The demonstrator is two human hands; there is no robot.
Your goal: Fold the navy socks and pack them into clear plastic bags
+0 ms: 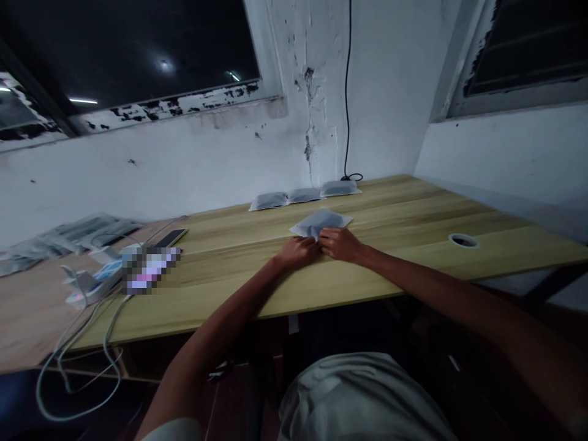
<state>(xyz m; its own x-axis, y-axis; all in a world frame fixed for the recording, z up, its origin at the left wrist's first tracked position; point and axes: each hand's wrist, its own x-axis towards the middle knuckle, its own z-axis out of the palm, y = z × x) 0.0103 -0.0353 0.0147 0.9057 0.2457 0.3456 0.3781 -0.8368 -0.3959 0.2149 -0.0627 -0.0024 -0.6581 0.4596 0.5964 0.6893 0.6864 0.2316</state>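
Observation:
A frosted, see-through plastic bag [321,219] with something dark inside lies on the wooden table, its near corner between my hands. My left hand [298,251] is closed at that near edge, fingers curled. Right beside it, my right hand [340,243] pinches the same edge, and the knuckles of both hands nearly touch. What exactly the fingertips grip is partly hidden by the hands. Behind the bag, three similar filled bags lie in a row against the wall: a left one [269,201], a middle one [305,195] and a right one [340,188].
On the left lie a power strip [98,283] with white cables, a blurred lit phone [154,269], a dark phone [171,239] and a pile of flat plastic bags [78,236]. A cable hole [463,241] is at right. A black cord [348,92] hangs down the wall.

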